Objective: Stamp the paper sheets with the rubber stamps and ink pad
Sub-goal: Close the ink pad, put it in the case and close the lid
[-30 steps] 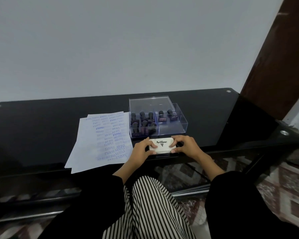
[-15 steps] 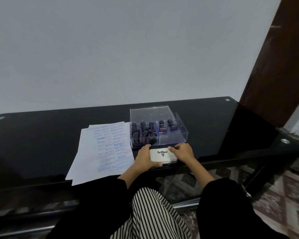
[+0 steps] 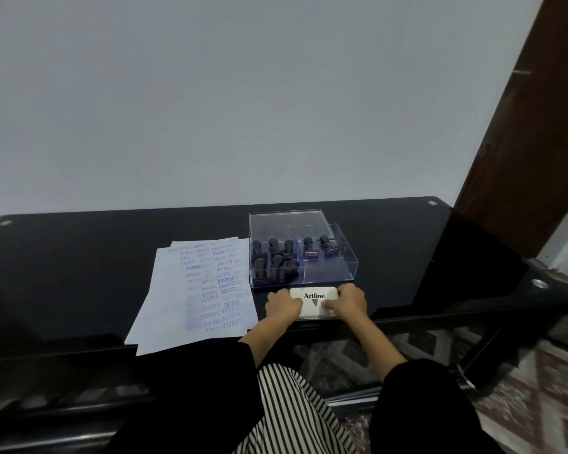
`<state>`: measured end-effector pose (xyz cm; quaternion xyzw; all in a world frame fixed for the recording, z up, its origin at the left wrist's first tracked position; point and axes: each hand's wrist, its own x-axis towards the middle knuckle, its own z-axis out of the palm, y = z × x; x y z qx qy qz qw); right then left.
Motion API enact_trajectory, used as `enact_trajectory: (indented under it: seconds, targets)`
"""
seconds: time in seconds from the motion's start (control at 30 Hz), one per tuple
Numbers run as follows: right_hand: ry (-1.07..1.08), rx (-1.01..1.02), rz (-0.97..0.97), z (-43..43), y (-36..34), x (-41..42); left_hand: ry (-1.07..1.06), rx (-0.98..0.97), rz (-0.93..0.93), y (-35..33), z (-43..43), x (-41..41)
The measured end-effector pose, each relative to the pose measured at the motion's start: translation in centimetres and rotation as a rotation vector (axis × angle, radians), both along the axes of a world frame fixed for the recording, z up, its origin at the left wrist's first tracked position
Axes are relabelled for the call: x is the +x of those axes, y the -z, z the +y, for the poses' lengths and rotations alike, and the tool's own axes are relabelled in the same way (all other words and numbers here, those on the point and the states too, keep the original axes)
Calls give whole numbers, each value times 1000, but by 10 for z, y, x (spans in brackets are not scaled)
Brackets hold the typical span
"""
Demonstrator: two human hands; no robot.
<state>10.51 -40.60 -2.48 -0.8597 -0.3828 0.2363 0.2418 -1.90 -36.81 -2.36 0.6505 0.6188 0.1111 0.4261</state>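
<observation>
The left hand (image 3: 282, 304) and right hand (image 3: 350, 301) are each grasping one end of the closed white ink pad (image 3: 313, 299), which is sitting at the counter's (image 3: 79, 273) near edge. Rubber stamps (image 3: 276, 260) are standing in a clear box (image 3: 328, 273) just behind it. Stamped paper sheets (image 3: 177, 306) are lying beside the left hand, overhanging that edge.

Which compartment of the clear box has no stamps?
The front-right compartment, just behind the ink pad; the other two hold stamps.
</observation>
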Motion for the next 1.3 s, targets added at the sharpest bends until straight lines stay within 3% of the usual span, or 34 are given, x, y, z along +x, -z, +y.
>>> enact_trajectory:
  seconds: [0.47, 0.93, 1.3]
  targets:
    - [15, 217, -12, 22, -80, 44, -36, 281, -210, -66, 15, 35]
    - [16, 188, 1, 69, -86, 60, -53, 206, -230, -66, 65, 57]
    - [-37, 144, -9, 72, -67, 56, -24, 206, -136, -53, 77, 61]
